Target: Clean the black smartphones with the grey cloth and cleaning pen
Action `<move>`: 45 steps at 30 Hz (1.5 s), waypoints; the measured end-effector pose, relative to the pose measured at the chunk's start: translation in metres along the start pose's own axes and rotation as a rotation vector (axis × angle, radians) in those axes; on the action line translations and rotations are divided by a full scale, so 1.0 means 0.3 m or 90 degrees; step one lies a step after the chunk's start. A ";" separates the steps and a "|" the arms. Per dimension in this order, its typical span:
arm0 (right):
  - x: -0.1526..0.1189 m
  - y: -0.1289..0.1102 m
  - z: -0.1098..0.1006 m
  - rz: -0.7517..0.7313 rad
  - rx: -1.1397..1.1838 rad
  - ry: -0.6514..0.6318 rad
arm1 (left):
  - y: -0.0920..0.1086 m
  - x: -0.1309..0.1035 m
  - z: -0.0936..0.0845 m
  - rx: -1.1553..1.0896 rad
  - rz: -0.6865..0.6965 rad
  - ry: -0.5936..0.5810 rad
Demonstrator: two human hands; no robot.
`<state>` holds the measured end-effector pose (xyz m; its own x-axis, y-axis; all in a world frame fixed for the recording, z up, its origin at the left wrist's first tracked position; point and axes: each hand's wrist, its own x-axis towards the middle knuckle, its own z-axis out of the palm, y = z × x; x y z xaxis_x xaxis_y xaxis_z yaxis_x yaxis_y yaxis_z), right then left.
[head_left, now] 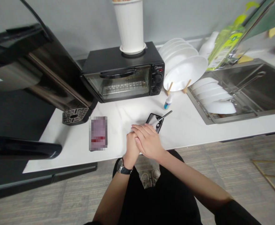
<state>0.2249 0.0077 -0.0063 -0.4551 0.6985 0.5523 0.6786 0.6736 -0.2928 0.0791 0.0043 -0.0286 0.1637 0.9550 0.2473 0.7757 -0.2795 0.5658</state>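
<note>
My left hand [132, 147], with a watch [121, 167] on the wrist, rests at the counter's front edge. Its fingers are mostly hidden under my right hand [149, 141], which lies over it with fingers stretched out and nothing seen in them. Just beyond the hands is a small black flat object [160, 124] with a white piece [152, 121] and a thin metallic tool [166, 115] on it. A small white bottle with a blue label [167, 103] stands behind that. On the left lies a pixelated purple packet-like item [98, 132].
A black toaster oven [122, 78] carries a white cup stack [130, 26]. White plates [184, 68] stand in a rack beside it. To the right are a sink [256, 90] with white bowls [212, 93] and a green soap bottle [226, 47]. A black machine [57, 62] stands left.
</note>
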 end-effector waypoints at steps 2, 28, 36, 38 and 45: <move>-0.002 0.016 -0.009 -0.046 -0.011 -0.012 | -0.003 -0.005 -0.001 0.002 0.001 -0.003; -0.032 -0.022 -0.002 -0.082 -0.014 -0.009 | -0.009 -0.016 0.002 0.029 0.010 -0.043; 0.012 0.165 -0.095 0.084 -0.117 0.045 | 0.023 0.000 -0.003 -0.075 0.018 -0.005; 0.011 0.062 -0.034 0.082 -0.089 0.070 | 0.013 0.003 -0.002 -0.023 0.002 -0.025; -0.004 0.117 -0.062 -0.006 -0.094 -0.024 | 0.010 -0.005 -0.007 -0.010 -0.005 -0.025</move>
<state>0.2599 0.0261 -0.0026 -0.4810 0.7027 0.5243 0.7505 0.6391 -0.1681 0.0799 0.0017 -0.0257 0.1813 0.9604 0.2117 0.7679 -0.2728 0.5795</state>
